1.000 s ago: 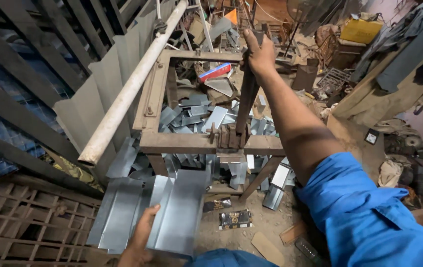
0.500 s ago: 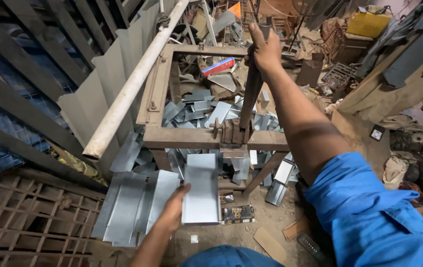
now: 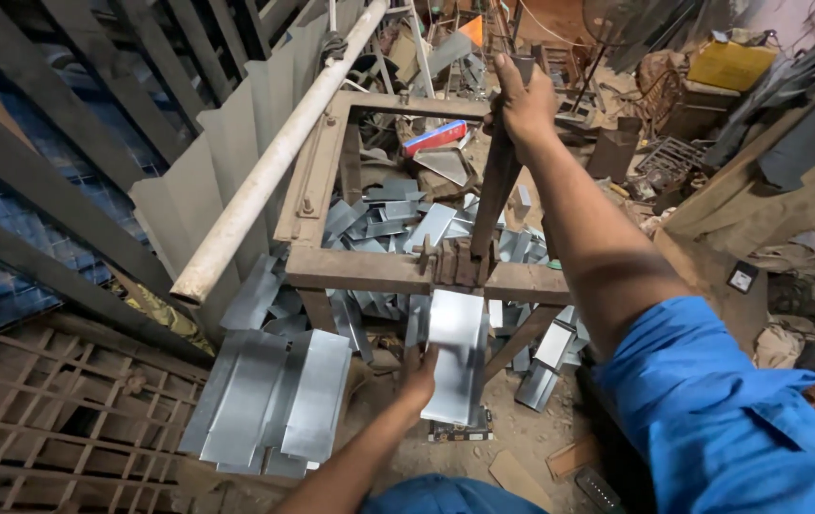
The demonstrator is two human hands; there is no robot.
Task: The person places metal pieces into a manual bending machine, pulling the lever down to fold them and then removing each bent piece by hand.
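Left hand [image 3: 419, 376] on metal sheet [image 3: 453, 354], cut pieces [image 3: 398, 217] behind rusty frame [image 3: 398, 271].

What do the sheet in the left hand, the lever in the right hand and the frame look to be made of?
Sheet: thin bright metal, likely galvanised steel; pale grey sheen, crisp folded edges. Lever: dark bare steel or iron bar; dull brown, matte, rust-like. Frame: looks like rusted steel sections, though the brown could be wood; uncertain. The left hand holds the sheet; the right hand grips the lever's top.
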